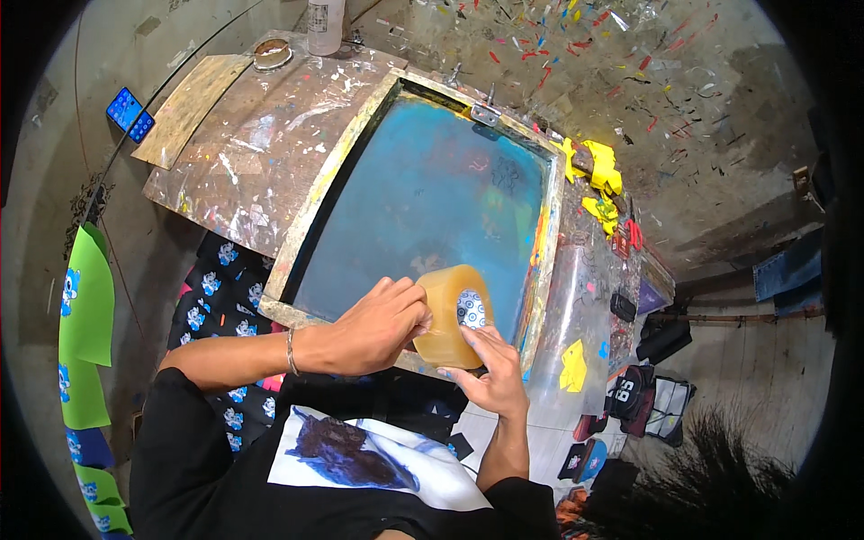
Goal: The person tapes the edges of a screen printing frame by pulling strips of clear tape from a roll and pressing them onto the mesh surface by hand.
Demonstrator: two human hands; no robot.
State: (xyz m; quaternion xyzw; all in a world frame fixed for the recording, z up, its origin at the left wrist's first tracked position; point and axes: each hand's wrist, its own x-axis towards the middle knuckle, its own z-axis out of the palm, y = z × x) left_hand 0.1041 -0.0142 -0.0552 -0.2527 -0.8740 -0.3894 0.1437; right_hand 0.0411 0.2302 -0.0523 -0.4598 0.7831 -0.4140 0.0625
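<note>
A wide roll of yellowish clear packing tape (439, 317) is held in front of my chest, over the near edge of a wooden-framed printing screen (405, 207). My right hand (493, 373) grips the roll from its right and near side, with fingers at the rim of the patterned core. Against the roll's left side my left hand (382, 328) is closed, fingers curled and thumb pressed in; a small bit of tape may be pinched there, but it is hidden. The screen has blue-grey mesh with faint figures and lies tilted on the paint-stained table (243, 153).
A metal clamp (485, 114) sits at the screen's far edge. Crumpled yellow pieces (601, 171) and red-handled scissors (635, 236) lie right of it. At left are a board (193, 108), a phone (130, 114) and printed green sheets (88, 324). A bottle (325, 27) stands far back.
</note>
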